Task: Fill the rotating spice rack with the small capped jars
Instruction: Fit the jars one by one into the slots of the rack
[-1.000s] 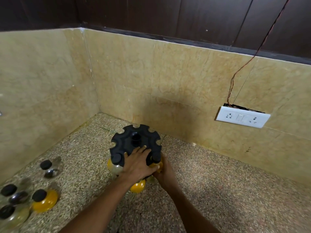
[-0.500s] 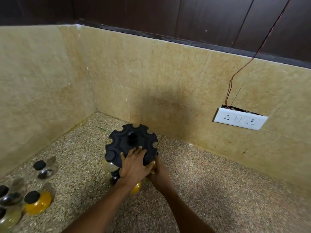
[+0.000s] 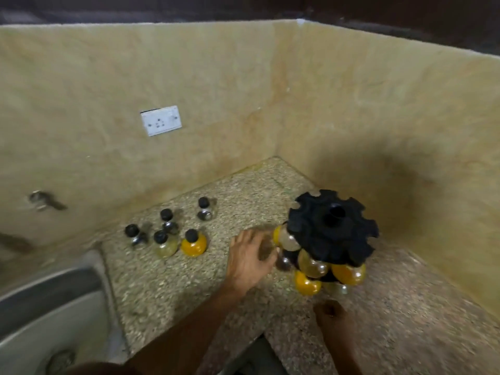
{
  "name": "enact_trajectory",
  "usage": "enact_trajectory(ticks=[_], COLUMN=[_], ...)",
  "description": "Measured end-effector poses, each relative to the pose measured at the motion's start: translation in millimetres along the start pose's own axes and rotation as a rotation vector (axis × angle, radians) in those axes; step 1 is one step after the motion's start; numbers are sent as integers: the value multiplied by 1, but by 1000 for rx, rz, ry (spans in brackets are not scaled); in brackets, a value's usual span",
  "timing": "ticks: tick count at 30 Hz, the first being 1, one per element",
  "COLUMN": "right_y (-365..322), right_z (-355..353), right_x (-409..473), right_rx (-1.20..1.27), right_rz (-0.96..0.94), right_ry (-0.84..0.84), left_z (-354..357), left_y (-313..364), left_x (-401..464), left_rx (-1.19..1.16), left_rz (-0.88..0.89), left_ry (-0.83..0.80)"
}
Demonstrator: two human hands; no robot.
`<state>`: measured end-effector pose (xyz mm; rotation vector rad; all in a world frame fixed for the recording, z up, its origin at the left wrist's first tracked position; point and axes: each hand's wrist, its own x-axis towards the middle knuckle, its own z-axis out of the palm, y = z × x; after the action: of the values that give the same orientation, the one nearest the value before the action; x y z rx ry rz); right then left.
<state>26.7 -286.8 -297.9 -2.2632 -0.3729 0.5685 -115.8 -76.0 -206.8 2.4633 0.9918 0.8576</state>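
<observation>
Your left hand (image 3: 250,259) hovers just beside the spice rack (image 3: 331,228), grip spread wide and holding nothing that the blur lets you make out. Your right hand (image 3: 330,311) sits curled near the rack's foot; its grip I can't tell. The loose jars (image 3: 167,231) stand upright on the tabletop (image 3: 189,288), caps up, well off to the left, so the left hand is the nearer one. The rack already carries several jars, some yellow-filled; the top-tier notches look open.
</observation>
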Motion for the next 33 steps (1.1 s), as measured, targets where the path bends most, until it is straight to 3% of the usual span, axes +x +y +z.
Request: enact_trajectory(ticks=[4,12,16,19,27,33], right_y=[-33,-118,-157,-185,-233,-211], right_z=[48,157,211,247,300,300], right_x=[-15,-15,-12,-12,-12,-6], right_rx=[-26,-41,-93,-93,-274,-296], right_rz=[-129,-302,-362,-378,-467,-393], right_ry=[-150,-395,-470,-552,-484,-451], left_z=[-26,-47,-41,-35,-31,-33], left_y=[-80,-186,-206,-212,-217,-215], left_x=[-29,-70,-72,-74,-78,-76], left_rx=[167,325,471,573,557,565], left_rz=[-349,-750,-705,-667,-671,-658], left_ry=[-174,-473,-676,-675,-671,-698])
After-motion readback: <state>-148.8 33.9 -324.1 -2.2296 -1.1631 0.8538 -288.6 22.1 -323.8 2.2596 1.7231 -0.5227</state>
